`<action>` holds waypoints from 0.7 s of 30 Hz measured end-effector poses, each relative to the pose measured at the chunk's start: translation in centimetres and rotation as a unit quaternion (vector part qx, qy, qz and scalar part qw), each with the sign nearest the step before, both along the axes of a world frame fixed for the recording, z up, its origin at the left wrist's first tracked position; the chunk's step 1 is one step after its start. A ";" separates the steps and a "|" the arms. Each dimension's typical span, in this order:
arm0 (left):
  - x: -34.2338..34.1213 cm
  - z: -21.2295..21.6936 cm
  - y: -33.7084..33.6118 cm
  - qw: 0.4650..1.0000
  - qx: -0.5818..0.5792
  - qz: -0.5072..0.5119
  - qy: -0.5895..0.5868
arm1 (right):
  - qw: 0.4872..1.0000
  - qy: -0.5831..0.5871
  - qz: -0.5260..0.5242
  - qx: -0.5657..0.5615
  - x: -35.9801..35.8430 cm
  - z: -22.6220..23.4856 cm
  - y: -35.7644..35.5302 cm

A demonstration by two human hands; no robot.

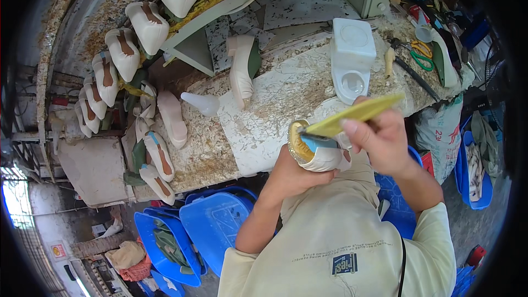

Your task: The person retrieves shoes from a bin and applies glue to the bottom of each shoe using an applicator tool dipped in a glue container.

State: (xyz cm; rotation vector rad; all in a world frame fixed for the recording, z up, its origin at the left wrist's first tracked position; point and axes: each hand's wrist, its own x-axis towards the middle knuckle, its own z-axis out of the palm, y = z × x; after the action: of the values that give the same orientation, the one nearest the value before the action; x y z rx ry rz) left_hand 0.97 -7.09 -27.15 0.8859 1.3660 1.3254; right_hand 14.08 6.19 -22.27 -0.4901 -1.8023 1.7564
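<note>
My left hand [291,173] grips a white shoe upper on a last [322,157], its bottom turned toward me with a tan insole [298,140] showing. My right hand [379,140] holds a long yellow-handled brush [357,114] whose bristle end rests on the shoe's bottom edge. Both hands are just in front of the glue-stained workbench [275,115].
A row of white shoes on lasts [124,52] curves along a conveyor rack at the left. On the bench lie a white heeled shoe [242,69], a white glue dispenser [352,58], a plastic funnel [201,103] and scissors [423,55]. Blue bins [214,223] stand below.
</note>
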 end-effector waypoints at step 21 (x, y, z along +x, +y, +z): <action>0.5 -1.9 2.2 0.977 0.015 -0.002 -0.212 | 0.956 0.060 -0.101 0.270 3.9 -0.6 0.3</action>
State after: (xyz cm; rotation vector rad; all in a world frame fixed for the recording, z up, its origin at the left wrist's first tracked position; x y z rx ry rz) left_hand 1.46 -4.89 -29.02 0.5797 1.0118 1.4358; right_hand 17.98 6.46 -22.90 -0.3173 -1.9623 1.0692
